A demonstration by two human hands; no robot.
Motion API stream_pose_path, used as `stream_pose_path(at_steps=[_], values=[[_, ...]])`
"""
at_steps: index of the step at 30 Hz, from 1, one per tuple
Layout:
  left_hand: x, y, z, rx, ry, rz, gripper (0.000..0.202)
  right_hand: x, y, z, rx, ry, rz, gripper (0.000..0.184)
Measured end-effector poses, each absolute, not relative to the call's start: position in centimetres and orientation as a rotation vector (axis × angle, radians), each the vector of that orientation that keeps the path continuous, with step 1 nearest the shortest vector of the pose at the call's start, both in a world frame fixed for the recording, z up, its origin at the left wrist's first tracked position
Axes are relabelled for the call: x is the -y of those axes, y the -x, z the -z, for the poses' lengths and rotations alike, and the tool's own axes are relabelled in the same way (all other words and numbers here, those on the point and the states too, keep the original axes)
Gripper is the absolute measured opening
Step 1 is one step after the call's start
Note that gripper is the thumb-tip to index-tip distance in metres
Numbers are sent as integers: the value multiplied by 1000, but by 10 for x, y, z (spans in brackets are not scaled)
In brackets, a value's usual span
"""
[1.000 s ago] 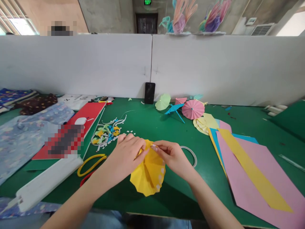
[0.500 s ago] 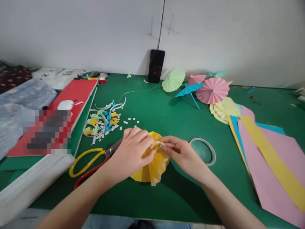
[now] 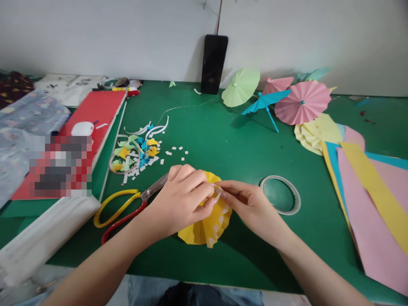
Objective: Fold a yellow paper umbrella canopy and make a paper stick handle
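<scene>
A pleated yellow paper fan (image 3: 207, 225) with white tape bits along one edge rests on the green table (image 3: 223, 140). My left hand (image 3: 181, 197) is curled over its top, fingers closed on the folds. My right hand (image 3: 245, 202) pinches the same top part from the right, fingertips meeting the left hand's. Most of the fan's upper half is hidden under both hands.
Scissors with yellow and red handles (image 3: 124, 208) lie just left of my left hand. A tape ring (image 3: 281, 195) sits to the right. Paper scraps (image 3: 137, 155), small paper umbrellas (image 3: 301, 102), a leaning black phone (image 3: 214, 63), coloured sheets (image 3: 376, 199) and a red board (image 3: 92, 114) surround them.
The fan has come down from tilted in the air to lie flatter on the table. Both hands stay pinched on its top. The camera has tipped downward.
</scene>
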State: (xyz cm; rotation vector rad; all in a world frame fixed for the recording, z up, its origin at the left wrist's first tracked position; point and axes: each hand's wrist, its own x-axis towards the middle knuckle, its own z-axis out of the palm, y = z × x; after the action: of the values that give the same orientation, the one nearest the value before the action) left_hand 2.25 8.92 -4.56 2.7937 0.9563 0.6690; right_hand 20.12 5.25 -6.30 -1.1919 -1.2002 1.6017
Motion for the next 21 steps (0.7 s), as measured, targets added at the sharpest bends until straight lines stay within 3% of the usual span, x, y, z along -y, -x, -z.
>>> stream_pose_path(at_steps=[10,21], values=[[-88,-22,46,-983,-2971,-558,16,-47,-204,57,1470,1278,-1474,25],[-89,-18,43,-883,-3008,-448,18,-40,-208,55,2032,1244,-934,41]])
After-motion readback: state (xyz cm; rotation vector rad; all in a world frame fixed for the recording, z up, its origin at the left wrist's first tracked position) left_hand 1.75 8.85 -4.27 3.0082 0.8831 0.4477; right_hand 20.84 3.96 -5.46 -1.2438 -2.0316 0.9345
